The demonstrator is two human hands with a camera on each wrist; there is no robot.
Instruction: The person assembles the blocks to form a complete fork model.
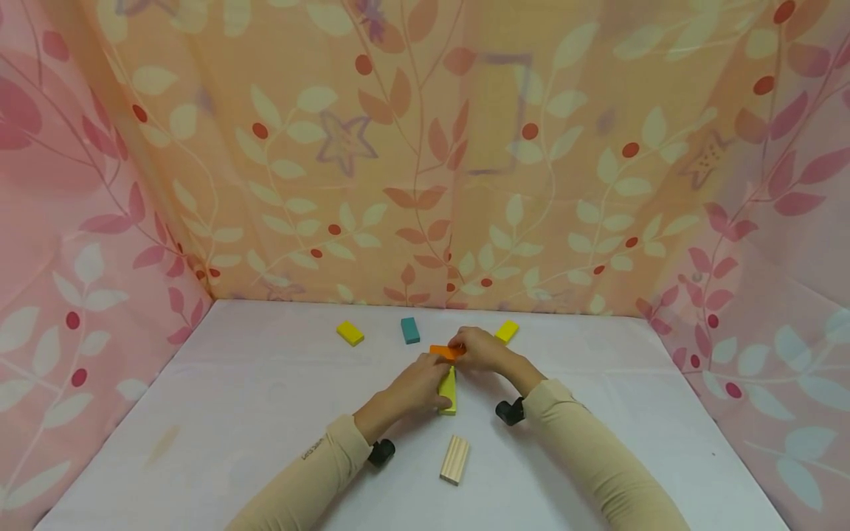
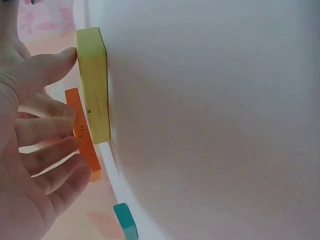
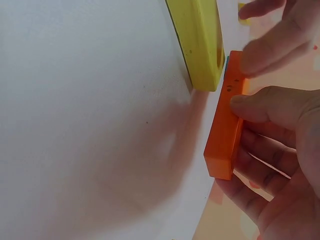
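My right hand (image 1: 485, 348) pinches an orange block (image 3: 225, 125) between thumb and fingers, lifted above the white table. In the head view the orange block lies crosswise just beyond a yellow-green block (image 1: 448, 398). My left hand (image 1: 413, 385) is over the yellow-green block from the left. Its thumb tip touches the near end of that block (image 2: 94, 90), as the left wrist view shows. The other left fingers (image 2: 45, 130) are loosely bent, their tips right by the orange block. Small dark dots mark the orange face.
A plain striped wooden block (image 1: 454, 460) lies nearest me. Toward the back are a yellow block (image 1: 350, 332) at left, a teal block (image 1: 410, 330), and another yellow block (image 1: 508, 331) behind my right hand. Patterned curtains (image 1: 425, 147) enclose the white table (image 1: 265, 413).
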